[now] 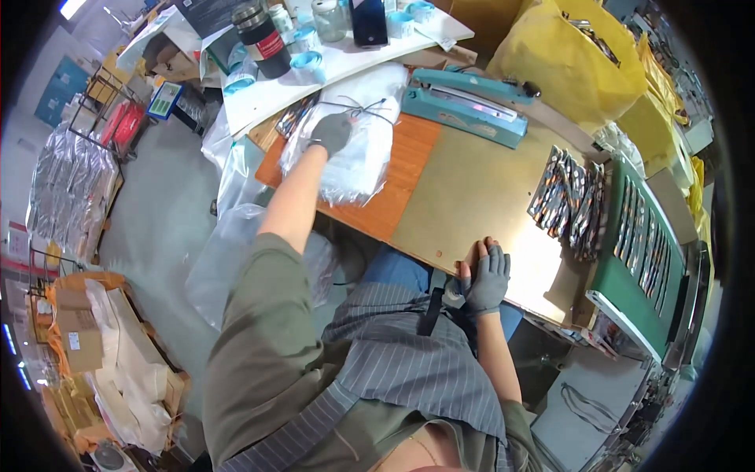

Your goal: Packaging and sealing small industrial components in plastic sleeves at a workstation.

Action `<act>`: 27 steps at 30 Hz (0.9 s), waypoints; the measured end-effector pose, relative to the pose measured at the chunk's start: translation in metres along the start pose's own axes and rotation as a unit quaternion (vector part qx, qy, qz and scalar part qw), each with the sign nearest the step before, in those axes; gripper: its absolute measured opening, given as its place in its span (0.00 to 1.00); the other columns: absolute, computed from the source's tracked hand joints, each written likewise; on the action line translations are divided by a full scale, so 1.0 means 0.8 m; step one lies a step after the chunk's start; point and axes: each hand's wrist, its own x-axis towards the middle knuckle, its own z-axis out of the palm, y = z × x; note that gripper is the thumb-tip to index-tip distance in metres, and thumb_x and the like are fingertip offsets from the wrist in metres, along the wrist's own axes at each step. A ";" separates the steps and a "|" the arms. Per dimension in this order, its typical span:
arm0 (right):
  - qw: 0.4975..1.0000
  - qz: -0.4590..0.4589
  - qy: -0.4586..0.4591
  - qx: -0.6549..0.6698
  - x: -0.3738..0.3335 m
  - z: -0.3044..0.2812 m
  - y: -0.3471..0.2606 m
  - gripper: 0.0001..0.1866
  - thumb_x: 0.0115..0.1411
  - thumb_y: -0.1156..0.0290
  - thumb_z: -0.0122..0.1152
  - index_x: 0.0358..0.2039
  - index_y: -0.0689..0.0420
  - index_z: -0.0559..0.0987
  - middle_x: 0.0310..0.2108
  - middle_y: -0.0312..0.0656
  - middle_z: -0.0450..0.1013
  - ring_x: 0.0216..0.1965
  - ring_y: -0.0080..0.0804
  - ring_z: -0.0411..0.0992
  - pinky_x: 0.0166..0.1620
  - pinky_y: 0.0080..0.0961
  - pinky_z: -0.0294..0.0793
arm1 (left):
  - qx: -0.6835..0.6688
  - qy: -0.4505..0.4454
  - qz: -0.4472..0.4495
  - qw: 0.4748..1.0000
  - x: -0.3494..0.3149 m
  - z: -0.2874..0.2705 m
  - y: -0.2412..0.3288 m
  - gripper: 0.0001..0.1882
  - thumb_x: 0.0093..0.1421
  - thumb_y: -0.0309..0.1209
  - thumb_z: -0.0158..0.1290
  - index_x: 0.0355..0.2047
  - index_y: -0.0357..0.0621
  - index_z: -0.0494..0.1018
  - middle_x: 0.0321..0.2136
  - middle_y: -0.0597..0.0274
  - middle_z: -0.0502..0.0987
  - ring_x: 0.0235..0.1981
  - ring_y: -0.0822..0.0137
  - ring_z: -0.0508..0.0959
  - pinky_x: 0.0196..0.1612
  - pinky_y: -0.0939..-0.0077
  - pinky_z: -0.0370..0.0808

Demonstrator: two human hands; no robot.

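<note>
My left hand (331,134), in a grey glove, reaches onto a stack of clear plastic bags (363,161) at the far left of the table. Dark string (368,108) is tied across the bags just beyond the hand. Its fingers are hidden, so their grip cannot be made out. My right hand (487,281), in a grey fingerless glove, rests at the table's near edge with fingers stretched out, holding nothing. A pile of slim black patterned packs (568,203) lies to its right. At the back stands a teal bag sealer (468,108).
A green conveyor belt (637,259) carries several slim packs on the right. A white shelf (338,77) holds a tumbler (259,39), a glass jar (330,20), a phone (369,23) and blue-white rolls (307,68). A yellow bag (550,63) stands behind.
</note>
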 end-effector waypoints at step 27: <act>0.936 0.332 0.117 0.000 0.126 -0.244 0.376 0.39 0.53 0.46 0.56 0.53 0.69 0.66 0.52 0.60 0.66 0.54 0.49 0.65 0.55 0.31 0.63 | -0.703 -0.149 -0.091 0.690 -0.104 -0.077 0.351 0.22 0.63 0.30 0.42 0.57 0.36 0.60 0.44 0.57 0.71 0.32 0.75 0.73 0.41 0.76 0.74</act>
